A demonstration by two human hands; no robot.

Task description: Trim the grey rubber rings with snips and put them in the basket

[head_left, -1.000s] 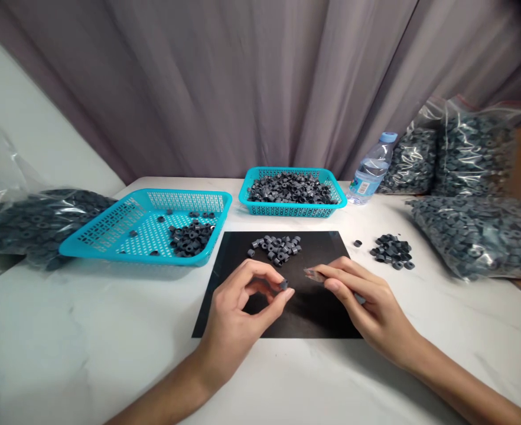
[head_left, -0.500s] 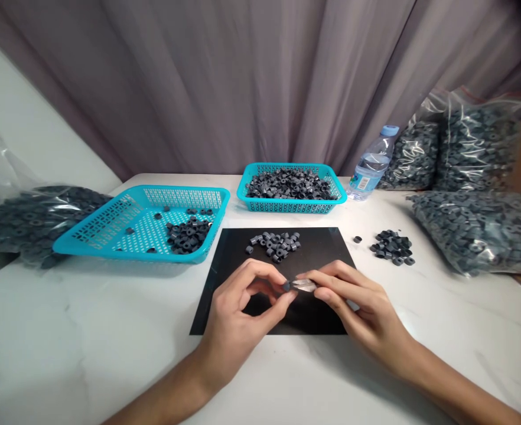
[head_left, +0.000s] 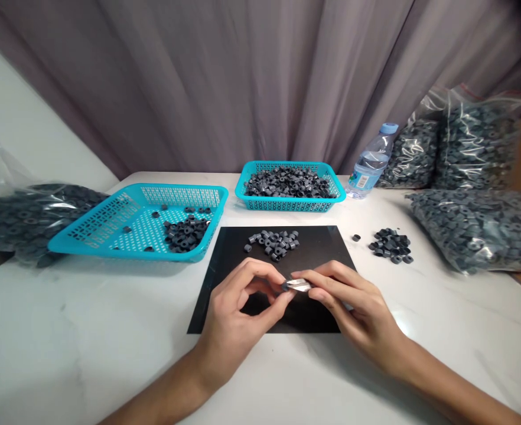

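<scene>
In the rear basket (head_left: 289, 205) (turquoise) rings (head_left: 289, 182) lie heaped.

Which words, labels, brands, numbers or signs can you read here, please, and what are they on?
No text can be read with certainty.
Bottle: its blue label bears a white patch that looks like a barcode; any print is too small and blurred to read.
Metal tool in the right hand: no legible marking.
Clear bags: no legible print.
</scene>
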